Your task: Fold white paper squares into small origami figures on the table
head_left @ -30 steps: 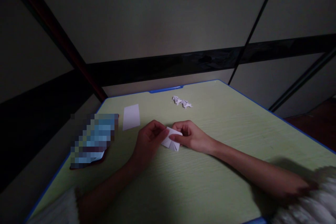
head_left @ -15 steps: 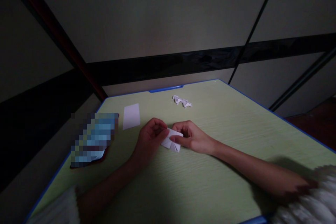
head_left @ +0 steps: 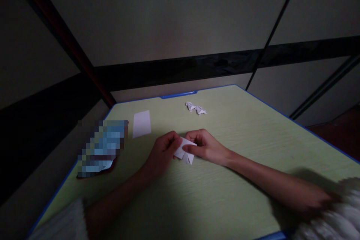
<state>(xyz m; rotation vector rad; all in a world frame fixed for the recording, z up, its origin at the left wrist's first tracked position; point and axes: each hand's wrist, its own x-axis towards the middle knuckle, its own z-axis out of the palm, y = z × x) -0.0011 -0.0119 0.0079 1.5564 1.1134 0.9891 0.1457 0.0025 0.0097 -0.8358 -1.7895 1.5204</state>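
Observation:
Between my two hands is a small piece of folded white paper [head_left: 186, 156], held just above the middle of the table. My left hand [head_left: 166, 147] pinches its upper left edge with the thumb on top. The thumb of my right hand [head_left: 203, 147] presses on its right side, fingers curled behind. Pleated creases fan out along the lower edge of the paper. Part of it is hidden under the thumbs and fingers.
Two small folded paper figures [head_left: 196, 108] lie on the table [head_left: 242, 120] beyond my hands. A flat white paper sheet [head_left: 141, 124] lies to the left. Nearer the left edge is a blurred-out, dark-rimmed object [head_left: 104, 150]. Cabinet panels [head_left: 174, 18] rise behind the table.
My left hand has closed in more tightly on the left edge of the folded paper, its fingers lower. The right hand stays almost in place.

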